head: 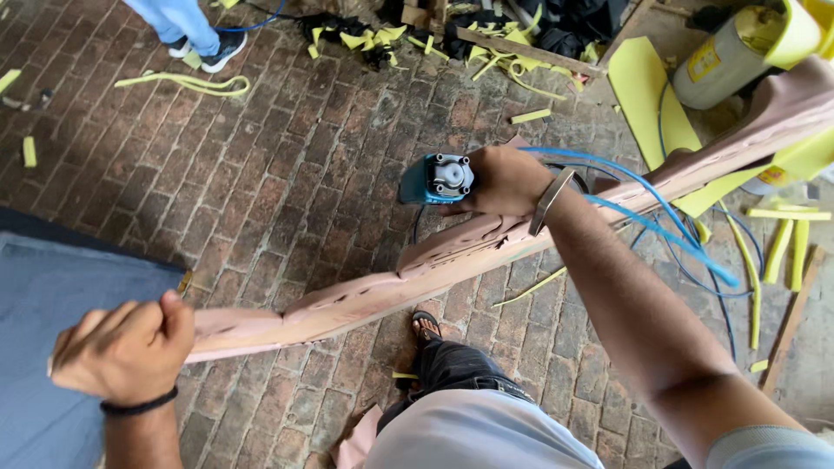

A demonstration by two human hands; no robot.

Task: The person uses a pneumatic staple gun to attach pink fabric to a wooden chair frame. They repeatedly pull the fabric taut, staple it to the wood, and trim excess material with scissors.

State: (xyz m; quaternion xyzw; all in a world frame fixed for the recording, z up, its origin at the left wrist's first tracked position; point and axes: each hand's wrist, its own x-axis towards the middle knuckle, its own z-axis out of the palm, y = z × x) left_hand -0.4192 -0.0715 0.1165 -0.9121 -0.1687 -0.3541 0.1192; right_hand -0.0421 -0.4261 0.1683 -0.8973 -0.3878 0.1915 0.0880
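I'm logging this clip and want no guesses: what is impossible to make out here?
All in the head view:
- The air tool's working tip: hidden behind its own body and the right hand.
- The wooden piece's near end: covered by the left hand.
- The wooden piece's far end: cut off by the right edge.
- The person by the top edge: only legs and shoes show.

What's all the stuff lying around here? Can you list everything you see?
Carved wooden rail: one, pinkish, slanting across the middle.
Air tool: one, teal, above the rail.
Hoses: several, blue, trailing right.
Foam strips: many, yellow, scattered on the floor.
Foam sheet: one, yellow, upper right.
Cylinder: one, grey, top right.
Cloth: one, grey-blue, left.
Brick floor: red-brown.
Another person's foot: dark shoe, top left.
Left hand: gripping the rail's end.
Right hand: holding the air tool.
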